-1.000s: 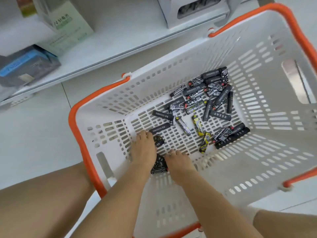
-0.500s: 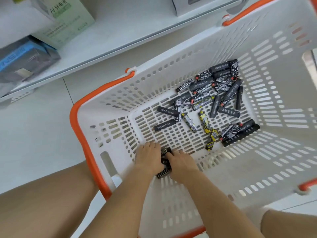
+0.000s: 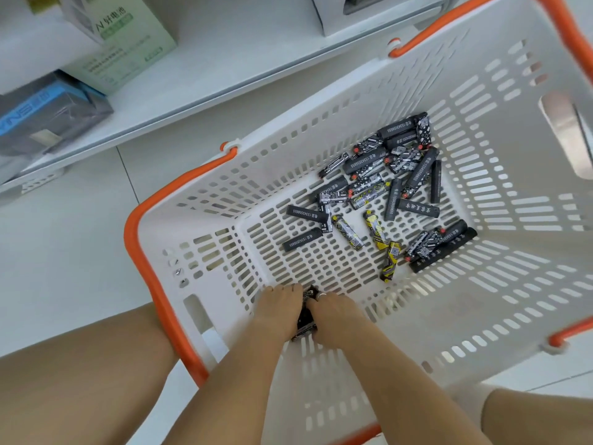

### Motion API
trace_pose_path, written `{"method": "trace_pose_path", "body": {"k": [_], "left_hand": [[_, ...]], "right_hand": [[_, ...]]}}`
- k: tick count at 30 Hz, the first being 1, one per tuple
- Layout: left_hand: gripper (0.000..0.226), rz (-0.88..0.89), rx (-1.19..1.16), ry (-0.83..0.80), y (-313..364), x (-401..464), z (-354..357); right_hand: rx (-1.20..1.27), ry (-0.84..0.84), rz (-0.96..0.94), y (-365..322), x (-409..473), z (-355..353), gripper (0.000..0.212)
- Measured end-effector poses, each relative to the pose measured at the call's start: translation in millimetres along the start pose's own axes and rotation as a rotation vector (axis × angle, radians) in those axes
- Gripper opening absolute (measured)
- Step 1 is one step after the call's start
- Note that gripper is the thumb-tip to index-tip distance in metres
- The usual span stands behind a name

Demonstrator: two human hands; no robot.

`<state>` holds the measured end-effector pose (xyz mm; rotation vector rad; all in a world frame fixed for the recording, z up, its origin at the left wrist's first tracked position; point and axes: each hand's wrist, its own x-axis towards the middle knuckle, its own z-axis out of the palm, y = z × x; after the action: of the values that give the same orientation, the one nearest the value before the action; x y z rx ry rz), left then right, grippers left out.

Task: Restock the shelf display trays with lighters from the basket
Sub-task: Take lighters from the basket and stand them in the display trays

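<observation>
Since a second ago our left hand and right hand have closed together, gripping a bundle of lighters at the basket's six o'clock wall. Loose lighters lie toward one o'clock. Pale floor tiles; shelf at eleven. The bundle is mostly hidden.

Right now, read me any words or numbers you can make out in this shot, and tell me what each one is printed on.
"电话:15343556655": plain black lighters in the basket.
"N 好电池": green box on the shelf; its smaller print is blurred.
"YNS": partial, on the blue-grey pack.
Brush-style characters on another black lighter: unreadable.
</observation>
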<state>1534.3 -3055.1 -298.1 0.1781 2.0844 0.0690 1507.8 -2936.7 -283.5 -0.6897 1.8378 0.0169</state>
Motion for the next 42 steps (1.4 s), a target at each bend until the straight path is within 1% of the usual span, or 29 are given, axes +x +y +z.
{"method": "trace_pose_path", "body": {"k": [4,7,9,12,14,15,17,18,20,22,24,26,27,29,31,33,35,38,40,42], "left_hand": [[0.037,-0.013,-0.063,0.019,-2,0,3],[0.026,-0.077,-0.183,0.025,2,1,0],[0.027,-0.117,-0.257,0.023,7,0,0],[0.025,-0.145,-0.430,-0.036,11,-1,-2],[0.011,-0.144,-0.585,-0.101,11,0,-4],[0.003,-0.126,-0.623,-0.135,11,1,-5],[0.011,-0.088,-0.634,-0.209,12,2,-4],[0.011,-0.083,-0.628,-0.227,12,2,-3],[0.009,-0.088,-0.646,-0.234,13,2,-1],[0.013,-0.116,-0.723,-0.255,14,2,0],[0.026,-0.126,-0.809,-0.273,16,2,1],[0.047,-0.134,-0.812,-0.270,19,5,6],[0.051,-0.147,-0.804,-0.269,22,5,8],[0.042,-0.170,-0.797,-0.250,27,6,11],[0.032,-0.184,-0.802,-0.228,29,4,10],[0.032,-0.215,-0.859,-0.202,30,3,12],[0.033,-0.276,-0.981,-0.220,31,0,10],[0.023,-0.276,-1.110,-0.248,30,-4,1],[0.023,-0.262,-1.181,-0.256,28,-10,-7],[0.016,-0.246,-1.267,-0.220,26,-16,-14]], "right_hand": [[-0.060,-0.017,0.030,-6,4,-1,0.029],[-0.016,-0.009,0.076,-4,7,-4,0.028],[0.008,-0.032,0.105,1,7,-6,0.027],[0.037,-0.065,0.133,10,7,-4,0.026],[0.054,-0.079,0.150,12,7,-3,0.024],[0.088,-0.084,0.164,13,7,-2,0.023],[0.175,-0.089,0.193,15,9,0,0.024],[0.212,-0.088,0.202,16,9,1,0.025],[0.272,-0.082,0.210,19,11,4,0.025],[0.313,-0.097,0.203,21,14,5,0.023],[0.337,-0.112,0.194,25,17,6,0.014],[0.369,-0.109,0.192,27,18,5,0.013],[0.381,-0.103,0.189,28,18,3,0.012],[0.426,-0.104,0.203,31,18,-1,0.014],[0.526,-0.126,0.219,37,18,-4,0.005],[0.643,-0.173,0.243,43,18,-9,0.006],[0.758,-0.192,0.265,47,16,-14,0.012],[0.869,-0.165,0.291,45,9,-17,0.014],[0.909,-0.124,0.318,37,4,-18,0.018],[0.999,-0.057,0.371,29,1,-21,0.019]]}}
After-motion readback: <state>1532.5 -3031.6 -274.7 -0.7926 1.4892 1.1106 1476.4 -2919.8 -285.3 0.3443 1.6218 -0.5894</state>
